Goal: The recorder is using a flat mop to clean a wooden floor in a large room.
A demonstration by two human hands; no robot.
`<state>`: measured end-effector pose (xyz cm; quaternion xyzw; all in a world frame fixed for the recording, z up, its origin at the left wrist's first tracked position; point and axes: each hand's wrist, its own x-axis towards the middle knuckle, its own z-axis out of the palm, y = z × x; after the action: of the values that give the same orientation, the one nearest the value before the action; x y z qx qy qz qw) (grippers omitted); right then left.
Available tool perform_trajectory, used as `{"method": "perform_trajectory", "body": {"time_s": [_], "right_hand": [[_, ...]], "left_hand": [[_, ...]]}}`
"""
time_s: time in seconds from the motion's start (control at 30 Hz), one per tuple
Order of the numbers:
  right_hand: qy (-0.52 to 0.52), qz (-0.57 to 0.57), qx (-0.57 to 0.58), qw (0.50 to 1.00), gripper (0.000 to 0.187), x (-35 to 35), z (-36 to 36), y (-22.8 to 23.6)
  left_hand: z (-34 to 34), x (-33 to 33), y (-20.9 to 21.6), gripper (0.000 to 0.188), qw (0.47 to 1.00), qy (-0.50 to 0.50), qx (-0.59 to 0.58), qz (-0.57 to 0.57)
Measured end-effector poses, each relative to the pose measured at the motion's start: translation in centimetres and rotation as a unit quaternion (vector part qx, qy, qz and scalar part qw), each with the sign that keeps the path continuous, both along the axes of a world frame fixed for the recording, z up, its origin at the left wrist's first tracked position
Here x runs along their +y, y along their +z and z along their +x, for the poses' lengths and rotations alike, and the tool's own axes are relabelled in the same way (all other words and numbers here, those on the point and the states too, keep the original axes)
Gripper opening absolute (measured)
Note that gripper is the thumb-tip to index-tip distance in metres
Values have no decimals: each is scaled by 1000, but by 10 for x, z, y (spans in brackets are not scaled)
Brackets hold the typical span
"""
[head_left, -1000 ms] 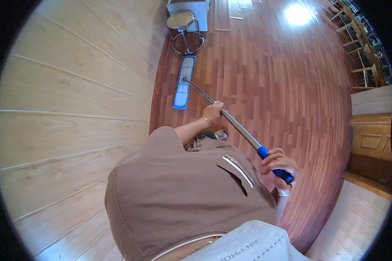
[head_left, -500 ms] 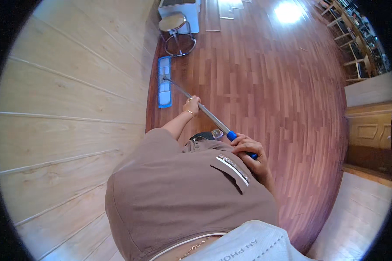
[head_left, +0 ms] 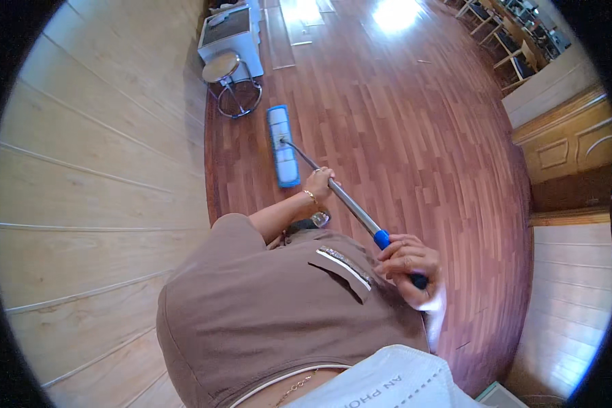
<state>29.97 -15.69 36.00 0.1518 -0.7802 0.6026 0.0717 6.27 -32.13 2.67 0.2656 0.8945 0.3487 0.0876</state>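
1. Flat mop (head_left: 352,206): blue-edged head (head_left: 285,166) on the wood-plank floor (head_left: 401,136), ahead and left of my left hand (head_left: 321,185), the nearer one; round stool (head_left: 221,67) beyond.
2. Head's long axis runs roughly fore-and-aft.
3. My left hand is wrapped round the metal pole (head_left: 360,214); my right hand (head_left: 413,266), farther back, clasps the blue grip (head_left: 381,239).

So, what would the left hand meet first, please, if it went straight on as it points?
Beyond the mop pole it grips, the left hand would probably meet the brown floor; depth is unclear.
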Motion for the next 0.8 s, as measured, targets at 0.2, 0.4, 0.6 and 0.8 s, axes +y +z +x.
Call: {"method": "perform_trajectory", "body": {"time_s": [0.2, 0.4, 0.6, 0.8], "right_hand": [[-13, 178, 78, 981, 24, -14, 8, 34], [7, 264, 173, 949, 27, -21, 5, 74], [27, 170, 281, 944, 31, -28, -22, 67], [-66, 121, 198, 970, 27, -6, -73, -17]], "left_hand": [[13, 57, 19, 31, 984, -151, -61, 67], [47, 91, 37, 30, 948, -288, -40, 132], [55, 92, 87, 25, 924, -371, -67, 63], [11, 16, 236, 41, 825, -356, -346, 270]]}}
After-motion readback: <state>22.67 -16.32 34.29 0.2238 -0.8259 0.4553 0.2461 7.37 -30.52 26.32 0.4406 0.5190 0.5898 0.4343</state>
